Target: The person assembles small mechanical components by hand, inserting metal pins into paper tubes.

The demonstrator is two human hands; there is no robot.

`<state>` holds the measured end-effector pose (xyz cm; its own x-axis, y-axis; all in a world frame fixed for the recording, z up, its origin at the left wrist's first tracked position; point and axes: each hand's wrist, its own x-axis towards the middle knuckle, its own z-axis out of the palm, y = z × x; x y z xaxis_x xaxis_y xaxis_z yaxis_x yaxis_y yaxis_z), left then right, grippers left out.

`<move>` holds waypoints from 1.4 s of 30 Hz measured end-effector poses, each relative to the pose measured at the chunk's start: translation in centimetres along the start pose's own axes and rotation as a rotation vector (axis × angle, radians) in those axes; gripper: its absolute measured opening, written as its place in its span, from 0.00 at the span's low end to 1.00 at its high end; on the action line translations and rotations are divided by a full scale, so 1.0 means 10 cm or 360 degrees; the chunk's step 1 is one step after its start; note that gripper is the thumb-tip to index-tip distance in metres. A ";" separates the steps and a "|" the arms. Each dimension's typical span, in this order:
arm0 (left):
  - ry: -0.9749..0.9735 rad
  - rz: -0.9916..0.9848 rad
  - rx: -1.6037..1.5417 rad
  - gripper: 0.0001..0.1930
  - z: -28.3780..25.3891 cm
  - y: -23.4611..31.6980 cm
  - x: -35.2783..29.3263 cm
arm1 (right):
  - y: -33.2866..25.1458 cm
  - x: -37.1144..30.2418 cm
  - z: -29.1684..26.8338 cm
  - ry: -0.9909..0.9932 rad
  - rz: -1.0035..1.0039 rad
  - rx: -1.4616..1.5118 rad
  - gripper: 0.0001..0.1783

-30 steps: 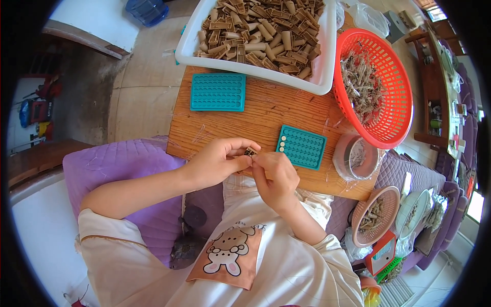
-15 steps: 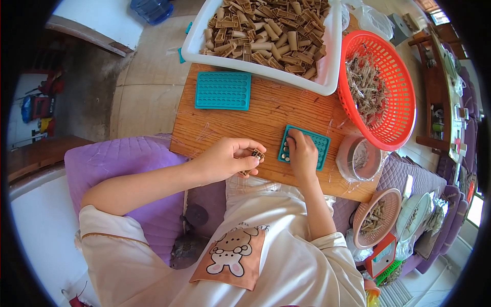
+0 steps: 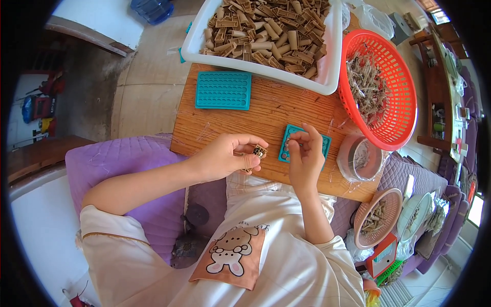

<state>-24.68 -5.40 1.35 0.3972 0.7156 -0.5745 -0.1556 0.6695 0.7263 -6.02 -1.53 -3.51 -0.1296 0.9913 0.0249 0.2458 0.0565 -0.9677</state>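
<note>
Since steadiness likely matters, my left grip (image 3: 221,157) pinches brown casing (image 3: 260,151) | left of nearer teal tray (image 3: 291,131) | right grip (image 3: 307,157) above: hold unclear

Purple quilted cushion (image 3: 115,163) left of wooden table (image 3: 225,128), blue water jug (image 3: 152,10) beyond table's far left corner. Pink basket (image 3: 393,225) off table's near right corner, pale green basket (image 3: 418,217) farther right.

The left grip (image 3: 227,157) holds a small brown piece (image 3: 260,152). The right grip (image 3: 306,157) is positioned over a teal tray (image 3: 292,132); its fingertip contents are indeterminate. A second teal tray (image 3: 223,91) lies on the worktop (image 3: 245,125), near a white bin (image 3: 266,73) and left of a red basket (image 3: 403,87).
</note>
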 end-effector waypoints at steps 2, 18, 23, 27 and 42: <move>0.0037 -0.0023 0.0043 0.17 0.02 0.04 -0.01 | -0.13 -0.09 0.02 -0.0002 -0.0165 -0.0010 0.14; 0.0152 0.0197 0.0059 0.16 0.02 -0.02 0.02 | -0.09 -0.25 0.39 0.0102 -0.0819 -0.0054 0.11; 0.0235 0.0198 0.0186 0.15 0.05 -0.06 0.00 | -0.14 -0.28 0.39 -0.0036 -0.0508 0.0033 0.08; 0.0309 0.0321 0.0305 0.15 0.02 -0.02 -0.01 | -0.33 -0.13 0.30 -0.0306 -0.0384 -0.0081 0.11; 0.0134 0.0175 0.0158 0.13 0.04 0.26 -0.10 | -0.38 1.22 -0.08 -0.0267 -0.0703 -0.0315 0.05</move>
<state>-25.09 -4.46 4.01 0.3050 0.8005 -0.5159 -0.1023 0.5661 0.8180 -7.77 10.49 0.69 -0.4109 0.8356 0.3646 0.3075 0.5035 -0.8075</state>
